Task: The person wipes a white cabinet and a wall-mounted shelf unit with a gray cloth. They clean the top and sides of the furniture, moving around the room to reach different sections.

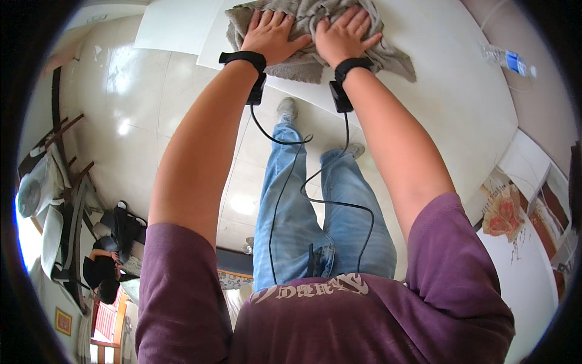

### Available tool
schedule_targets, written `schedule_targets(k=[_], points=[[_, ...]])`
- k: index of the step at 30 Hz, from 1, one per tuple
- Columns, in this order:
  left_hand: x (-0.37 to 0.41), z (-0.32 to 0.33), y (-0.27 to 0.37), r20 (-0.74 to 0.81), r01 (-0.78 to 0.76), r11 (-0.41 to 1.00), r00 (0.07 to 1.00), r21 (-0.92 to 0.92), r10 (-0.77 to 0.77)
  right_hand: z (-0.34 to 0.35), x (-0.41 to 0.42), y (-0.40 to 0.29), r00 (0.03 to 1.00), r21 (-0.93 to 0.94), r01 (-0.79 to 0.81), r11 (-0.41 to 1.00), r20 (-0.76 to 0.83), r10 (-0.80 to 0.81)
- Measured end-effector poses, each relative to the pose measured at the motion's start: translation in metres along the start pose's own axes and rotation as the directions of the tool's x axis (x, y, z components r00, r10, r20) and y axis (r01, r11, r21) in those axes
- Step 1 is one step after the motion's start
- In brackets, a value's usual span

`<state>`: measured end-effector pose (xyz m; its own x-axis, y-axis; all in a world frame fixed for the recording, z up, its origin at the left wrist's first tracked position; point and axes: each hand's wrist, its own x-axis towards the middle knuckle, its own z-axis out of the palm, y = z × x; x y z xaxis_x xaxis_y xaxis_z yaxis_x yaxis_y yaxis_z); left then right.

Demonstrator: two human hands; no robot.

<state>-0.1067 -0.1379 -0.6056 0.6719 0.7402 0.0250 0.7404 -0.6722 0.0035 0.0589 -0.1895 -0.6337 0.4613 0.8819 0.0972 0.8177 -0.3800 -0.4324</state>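
A crumpled grey-brown cloth (298, 73) lies over the edge of a white tabletop (436, 86), at the top of the head view. My left hand (273, 38) presses flat on the cloth's left part, its fingers apart and pointing away from me. On the right part of the cloth rests my right hand (345, 36), palm down, with the thumb and fingers spread. A raised fold of the cloth runs between the two hands. Each wrist bears a black strap with a small black box, and a black cable hangs from each box.
A plastic bottle with a blue label (514, 61) lies on the right beyond the tabletop. Dried flowers in wrapping (502, 214) sit on a white surface at the lower right. A person in black (102, 270) is at the far left. The two cables hang in front of my legs.
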Motion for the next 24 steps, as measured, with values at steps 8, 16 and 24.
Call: schedule_targets(k=[8, 16, 24], points=[[-0.008, -0.033, 0.136, 0.012, 0.029, 0.999, 1.0, 0.021, -0.029, -0.108, -0.025, 0.07, 0.985, -0.159, 0.152, 0.976, -0.056, -0.163], [0.079, -0.065, 0.26, 0.102, 0.055, 0.996, 0.993, 0.07, -0.062, -0.206, 0.028, 0.212, 0.934, 0.02, 0.314, 0.949, -0.188, -0.305], [0.071, -0.054, 0.268, 0.279, 0.439, 0.897, 0.857, 0.048, -0.434, -0.225, -0.037, 0.28, 0.917, -0.147, 0.359, 0.922, -0.128, -0.377]])
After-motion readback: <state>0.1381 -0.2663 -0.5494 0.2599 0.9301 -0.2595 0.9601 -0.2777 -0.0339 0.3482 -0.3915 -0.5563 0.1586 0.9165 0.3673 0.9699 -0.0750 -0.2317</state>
